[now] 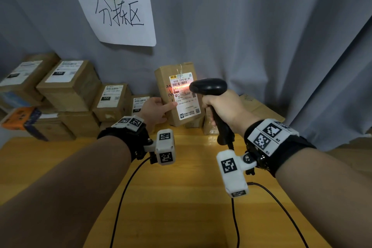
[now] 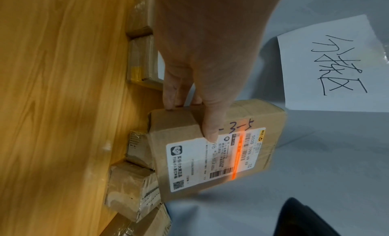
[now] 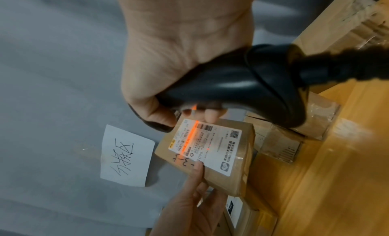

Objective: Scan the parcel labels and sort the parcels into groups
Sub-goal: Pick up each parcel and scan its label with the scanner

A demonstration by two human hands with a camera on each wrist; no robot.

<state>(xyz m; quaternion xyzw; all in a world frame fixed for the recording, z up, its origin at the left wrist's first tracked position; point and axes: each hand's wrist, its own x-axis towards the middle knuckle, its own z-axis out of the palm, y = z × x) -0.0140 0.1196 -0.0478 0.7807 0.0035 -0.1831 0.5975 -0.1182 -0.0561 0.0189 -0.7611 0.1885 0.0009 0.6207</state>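
Mid-scan: the left hand (image 1: pixel 156 109) gripped the parcel (image 1: pixel 177 94), right hand (image 1: pixel 223 106) clenched the scanner (image 1: pixel 208 86), several labelled boxes (image 1: pixel 70 86) stacked left, sorting evidently unfinished.

A grey curtain (image 1: pixel 261 26) hangs in soft folds along the back of the room. Pinned to it is a white paper sign (image 1: pixel 118 13) with three handwritten black characters, its lower edge curling slightly away from the cloth. Below, a yellow wooden table (image 1: pixel 181 197) with visible grain reaches up to the curtain, and two thin black cables (image 1: pixel 120 197) trail across it.
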